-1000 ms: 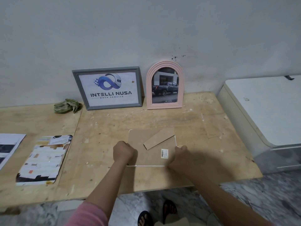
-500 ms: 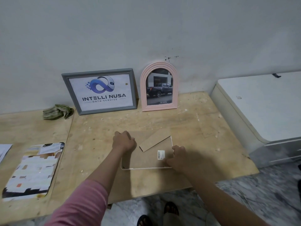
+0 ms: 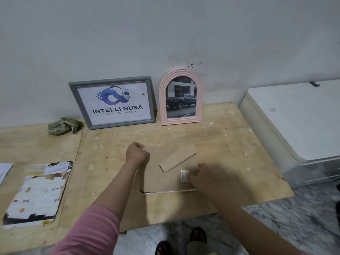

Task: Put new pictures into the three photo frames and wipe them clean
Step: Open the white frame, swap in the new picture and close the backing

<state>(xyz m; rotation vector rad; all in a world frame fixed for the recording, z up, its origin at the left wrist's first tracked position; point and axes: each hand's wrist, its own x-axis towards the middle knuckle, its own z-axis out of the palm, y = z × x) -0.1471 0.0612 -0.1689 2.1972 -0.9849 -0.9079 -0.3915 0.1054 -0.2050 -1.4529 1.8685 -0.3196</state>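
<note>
Rough plywood table (image 3: 211, 133), matt brown fibreboard backing (image 3: 163, 179) (perhaps cardboard), crumpled cloth rag (image 3: 64, 125)

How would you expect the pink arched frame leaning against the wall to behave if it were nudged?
The pink arched frame leans on the wall on a narrow base, so it would probably tip or slide. It looks thin and likely light, and its glossy front may be fragile.

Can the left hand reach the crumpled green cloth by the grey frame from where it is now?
Probably yes. The crumpled green cloth lies in the open on the wooden table, left of the grey rectangular frame, with nothing between. But the left hand is gripping the face-down frame's brown backing board.
</note>
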